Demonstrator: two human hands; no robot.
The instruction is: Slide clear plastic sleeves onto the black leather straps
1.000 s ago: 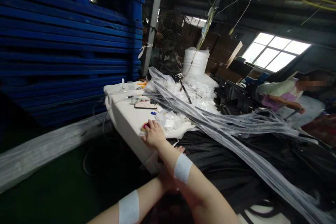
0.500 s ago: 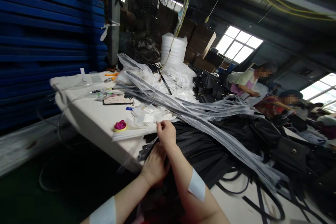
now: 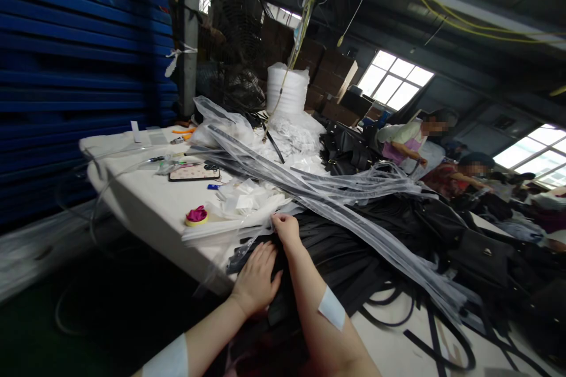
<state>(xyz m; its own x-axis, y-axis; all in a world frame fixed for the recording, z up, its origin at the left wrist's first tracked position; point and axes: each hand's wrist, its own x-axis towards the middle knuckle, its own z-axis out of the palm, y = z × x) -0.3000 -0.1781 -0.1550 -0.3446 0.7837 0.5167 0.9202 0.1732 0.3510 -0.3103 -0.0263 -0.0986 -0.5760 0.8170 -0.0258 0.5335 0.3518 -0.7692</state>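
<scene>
My left hand (image 3: 256, 277) lies with its fingers stretched out over the ends of the black straps (image 3: 327, 247), near the table's front edge. Just beyond it, my right hand (image 3: 286, 228) is closed in a pinch on what looks like clear plastic film (image 3: 259, 234), which spreads over the strap ends. The film's outline is hard to make out. A pile of small white paper pieces (image 3: 245, 197) sits just past my right hand. Long clear plastic sleeves (image 3: 305, 188) with dark strips inside run across the straps.
On the white table (image 3: 145, 188) are a yellow-rimmed roll with magenta material (image 3: 197, 215), a phone (image 3: 194, 172) and orange-handled pliers (image 3: 183, 131). Black bags (image 3: 481, 253) lie at right. A white foam roll (image 3: 287, 89) stands behind. Two co-workers are at right.
My left hand has opened out from its curled position, fingers now extended over the straps. My right hand has moved slightly down and right, still pinched. The view has shifted a little.
</scene>
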